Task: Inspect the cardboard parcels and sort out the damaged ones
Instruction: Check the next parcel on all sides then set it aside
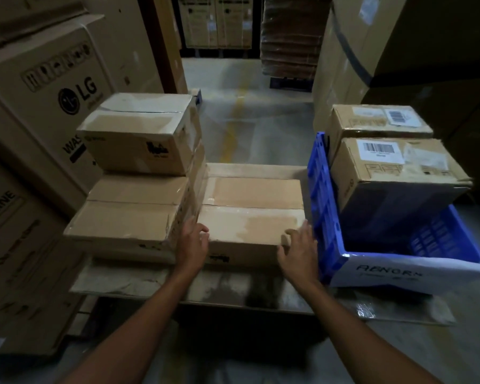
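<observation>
On the low cardboard-covered platform in front of the person sits the parcel now in hand, a flat taped parcel in the middle; the left hand is laid against its near left corner, fingers loosely spread and curled over the top edge, and the right hand is against its near right corner in the same loose, open way; neither has closed into a firm grip that I can see, and the parcel rests flat on the platform, not lifted.

To judge by how things lie, the sorting is partly done; two parcels already stand in the blue crate on the right, the nearer labelled parcel with a ragged, torn top edge, and the farther labelled parcel behind it; the crate's front bears a white label whose writing seems to begin "ABNORM", so I take it for the damaged bin. What is left looks to be the middle parcel and the stack to its left: the lower left parcel and the top left parcel on it; whether those have been checked, I cannot tell.

The middle parcel is hemmed in; the left stack touches one side and the crate wall stands just beside the other, so there is little room for fingers down the sides. Large appliance cartons crowd the left, and tall cartons rise behind the crate.
</observation>
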A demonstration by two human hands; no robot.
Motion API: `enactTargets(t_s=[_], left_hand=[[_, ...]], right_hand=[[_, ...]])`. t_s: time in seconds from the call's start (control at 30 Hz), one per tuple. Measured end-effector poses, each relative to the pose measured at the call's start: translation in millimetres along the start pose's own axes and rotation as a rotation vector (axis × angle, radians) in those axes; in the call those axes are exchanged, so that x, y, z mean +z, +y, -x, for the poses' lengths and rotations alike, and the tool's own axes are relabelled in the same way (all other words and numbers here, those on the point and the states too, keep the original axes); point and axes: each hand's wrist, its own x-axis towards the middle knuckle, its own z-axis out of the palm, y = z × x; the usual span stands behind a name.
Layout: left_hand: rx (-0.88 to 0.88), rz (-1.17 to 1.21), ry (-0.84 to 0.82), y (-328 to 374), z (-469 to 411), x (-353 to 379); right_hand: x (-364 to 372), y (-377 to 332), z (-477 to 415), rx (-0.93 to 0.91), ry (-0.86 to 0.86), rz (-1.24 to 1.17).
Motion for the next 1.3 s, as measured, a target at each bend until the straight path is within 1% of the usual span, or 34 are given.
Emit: enactTargets(t_s=[0.03,0.07,0.13,0.17,0.2,0.27,0.33,0.4,0.47,0.57,0.73,0.8,0.83,0.9,0.97,1.03,1.13,1.23,1.3], left_hand=[[0.077,-0.047,0.024,3.0,0.1,3.4],[0.175,-0.091,0.04,4.9,-0.5,8.3],[0.363,-0.178,0.014,8.0,-0.7,18.1],[0.406,-0.235,-0.029,8.5,-2.5,21.0],[0.415,-0.288,-0.079,6.1,-4.2,23.6],[0.39,-0.329,-0.172,-3.9,-3.5,27.1],[0.391,-0.336,-0.225,-17.1,-2.7,30.0],[0.437,-0.355,-0.222,-24.6,-12.3,30.2],[0.477,-0.324,-0.199,-22.8,-28.9,27.5],[0.531,-0.277,-0.205,-19.1,-48.2,28.0],[0.606,-0.272,-0.224,-18.7,-59.5,30.2],[0.613,-0.262,-0.218,-14.1,-70.9,26.3],[0.591,-0.266,-0.235,-11.8,-76.4,25.2],[0.524,-0.324,-0.327,-9.9,-80.4,24.9],[0.486,-0.4,-0.407,-11.6,-82.7,26.7],[0.492,-0.433,-0.395,-9.3,-86.2,27.4],[0.514,-0.447,-0.301,0.4,-99.4,28.6],[0.433,-0.426,-0.342,5.2,-109.4,32.5],[0.41,-0.464,-0.394,1.8,-112.7,37.0]], right_hand=[[5.1,-11.0,-0.4,-0.112,0.011,0.051],[11.5,-23.4,-0.5,-0.223,-0.025,0.074],[22.7,-48.5,2.2,-0.383,-0.168,0.131],[31.5,-58.3,1.3,-0.424,-0.215,0.167],[40.1,-64.9,0.4,-0.437,-0.243,0.185],[54.4,-70.4,3.6,-0.396,-0.247,0.199],[65.8,-69.5,7.8,-0.38,-0.158,0.233],[70.3,-70.4,2.1,-0.39,-0.048,0.24],[69.1,-76.9,-11.9,-0.388,-0.002,0.258],[72.1,-83.7,-27.6,-0.365,0.017,0.288],[80.5,-86.7,-39.6,-0.357,0.044,0.311],[77.9,-91.0,-53.3,-0.349,0.008,0.333],[77.3,-93.1,-57.7,-0.349,-0.045,0.337],[78.2,-95.5,-59.5,-0.344,-0.182,0.336],[80.0,-94.9,-59.8,-0.327,-0.242,0.325],[78.1,-94.6,-63.5,-0.347,-0.199,0.325],[73.1,-99.1,-84.1,-0.4,-0.104,0.393],[70.5,-103.4,-101.4,-0.431,-0.111,0.425],[74.0,-98.3,-100.5,-0.471,-0.125,0.433]])
